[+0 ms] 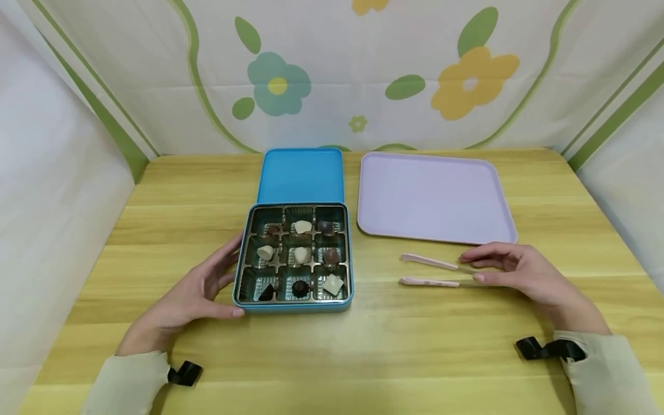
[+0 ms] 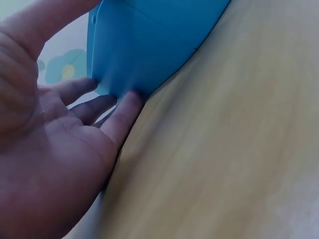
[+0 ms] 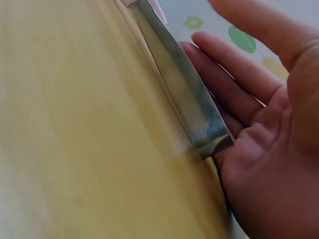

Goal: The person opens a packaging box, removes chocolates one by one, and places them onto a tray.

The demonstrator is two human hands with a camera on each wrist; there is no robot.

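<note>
- Blue tin (image 1: 293,300) of square shape, smooth painted metal, sat near the middle of a pale wood-grain table (image 1: 415,346); lid (image 1: 301,176) lying flat behind it, touching the back edge.
- Inside, a shiny dark plastic insert split into nine square cells; small chocolates (image 1: 302,254) in white and dark brown, rounded and wedge-shaped, in most cells, the front-left cell's contents hard to make out.
- Left hand (image 1: 194,294) lay relaxed and spread against the tin's left wall, thumb along the front corner, fingers (image 2: 124,112) straight and touching the blue side in the left wrist view; nothing gripped.
- Tongs (image 1: 441,272) with pale pink tips and steel arms lay on the table just in front of a tray, tips pointing toward the tin.
- Right hand (image 1: 519,271) rested over the rear end of the tongs, fingers loosely extended on both sides of the metal; joined end hidden beneath the palm in the head view. Close up, a brushed steel strip (image 3: 182,89) lay against the straight fingers (image 3: 224,79), touched but not pinched.
- Lilac tray (image 1: 433,196), matte plastic, rectangular with rounded corners and raised rim, sat to the right of the lid.
- Both wrist views blurred and cropped close; cream sleeves (image 1: 607,369) cut off at the lower edge.
</note>
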